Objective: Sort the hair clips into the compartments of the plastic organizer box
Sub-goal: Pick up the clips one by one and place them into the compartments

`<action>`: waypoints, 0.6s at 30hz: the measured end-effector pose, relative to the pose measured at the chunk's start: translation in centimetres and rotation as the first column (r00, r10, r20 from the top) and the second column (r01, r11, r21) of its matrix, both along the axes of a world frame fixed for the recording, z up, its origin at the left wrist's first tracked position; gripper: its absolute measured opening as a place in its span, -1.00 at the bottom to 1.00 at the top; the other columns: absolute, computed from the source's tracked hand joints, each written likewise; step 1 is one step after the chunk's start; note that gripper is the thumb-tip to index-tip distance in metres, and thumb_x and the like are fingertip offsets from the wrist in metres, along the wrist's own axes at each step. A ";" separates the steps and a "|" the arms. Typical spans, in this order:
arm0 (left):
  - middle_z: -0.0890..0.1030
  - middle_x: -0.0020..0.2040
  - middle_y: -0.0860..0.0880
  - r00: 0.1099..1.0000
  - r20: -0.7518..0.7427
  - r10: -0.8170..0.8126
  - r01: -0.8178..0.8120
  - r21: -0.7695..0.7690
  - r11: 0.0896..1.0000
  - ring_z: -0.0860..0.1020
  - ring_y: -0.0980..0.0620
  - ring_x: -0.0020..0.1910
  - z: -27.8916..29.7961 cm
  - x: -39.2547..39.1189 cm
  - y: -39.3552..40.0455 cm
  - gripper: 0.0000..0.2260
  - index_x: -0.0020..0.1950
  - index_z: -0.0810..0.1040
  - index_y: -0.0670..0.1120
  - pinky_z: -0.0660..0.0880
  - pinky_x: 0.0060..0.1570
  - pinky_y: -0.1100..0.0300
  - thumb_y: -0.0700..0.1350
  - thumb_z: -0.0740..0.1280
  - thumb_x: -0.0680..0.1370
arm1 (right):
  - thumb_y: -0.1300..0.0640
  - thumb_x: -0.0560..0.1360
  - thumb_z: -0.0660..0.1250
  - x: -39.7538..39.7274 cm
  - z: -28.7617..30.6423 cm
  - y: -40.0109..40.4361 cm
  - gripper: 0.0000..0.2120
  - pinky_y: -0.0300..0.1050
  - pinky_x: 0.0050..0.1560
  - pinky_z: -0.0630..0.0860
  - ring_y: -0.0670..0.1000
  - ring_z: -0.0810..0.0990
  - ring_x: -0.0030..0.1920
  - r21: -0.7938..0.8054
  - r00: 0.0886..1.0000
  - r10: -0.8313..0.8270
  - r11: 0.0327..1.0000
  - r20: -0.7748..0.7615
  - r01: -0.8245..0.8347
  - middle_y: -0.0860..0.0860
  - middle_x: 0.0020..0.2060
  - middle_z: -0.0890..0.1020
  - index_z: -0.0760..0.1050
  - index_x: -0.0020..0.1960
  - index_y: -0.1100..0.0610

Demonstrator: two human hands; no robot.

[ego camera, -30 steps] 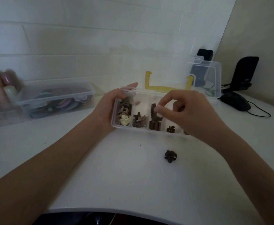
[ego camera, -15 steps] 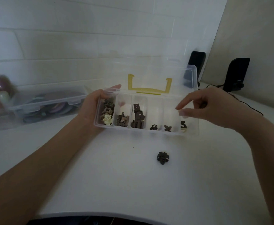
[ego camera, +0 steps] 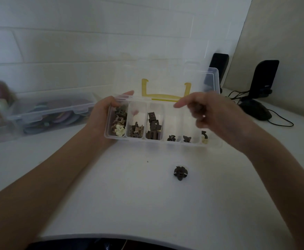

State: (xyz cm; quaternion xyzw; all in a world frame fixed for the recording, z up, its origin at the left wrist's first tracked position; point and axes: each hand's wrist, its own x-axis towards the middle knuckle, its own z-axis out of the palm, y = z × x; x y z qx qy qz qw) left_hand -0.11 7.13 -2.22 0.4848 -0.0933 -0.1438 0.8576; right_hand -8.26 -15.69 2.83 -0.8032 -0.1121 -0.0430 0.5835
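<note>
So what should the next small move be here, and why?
Probably lower the right hand, which seems to hold nothing, to the dark flower clip lying alone on the table in front of the organizer box; the left hand already holds the box.

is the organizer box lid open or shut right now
Open. The organizer box has its clear lid standing up behind the compartments, yellow handle showing through it, and the clips inside lie uncovered.
</note>
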 end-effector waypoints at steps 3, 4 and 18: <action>0.58 -0.01 -0.14 1.000 0.004 0.003 -0.003 0.002 1.000 0.54 -0.07 -0.14 -0.1 0.0 0.1 -0.55 0.20 0.55 -0.06 0.55 -0.21 0.14 -0.18 0.15 0.34 | 0.40 0.50 0.10 0.2 -1.2 0.1 -0.60 -0.29 -0.32 0.39 -0.06 0.40 -0.28 -0.153 0.996 0.080 0.986 0.048 -0.072 -0.01 -0.25 0.43 0.59 0.09 0.07; 0.58 -0.02 -0.14 1.000 0.007 0.003 -0.003 -0.005 1.000 0.54 -0.07 -0.15 0.0 0.0 0.0 -0.52 0.20 0.55 -0.06 0.55 -0.21 0.16 -0.17 0.19 0.30 | 0.42 0.50 0.17 0.2 -1.4 0.0 -0.61 -0.30 -0.25 0.45 -0.05 0.48 -0.21 -0.199 0.991 0.092 0.977 0.096 -0.071 0.01 -0.20 0.47 0.54 0.18 0.07; 0.57 -0.04 -0.15 0.999 0.024 -0.022 0.023 -0.008 1.000 0.51 -0.07 -0.15 -0.3 0.0 -0.3 -0.60 0.18 0.56 -0.08 0.44 -0.09 0.10 -0.19 0.10 0.42 | 0.46 0.34 0.43 0.2 -2.1 0.8 -0.68 0.03 0.07 0.58 0.21 0.63 -0.03 -0.033 0.955 0.096 0.995 0.280 -0.091 0.06 -0.07 0.70 0.37 -0.09 0.17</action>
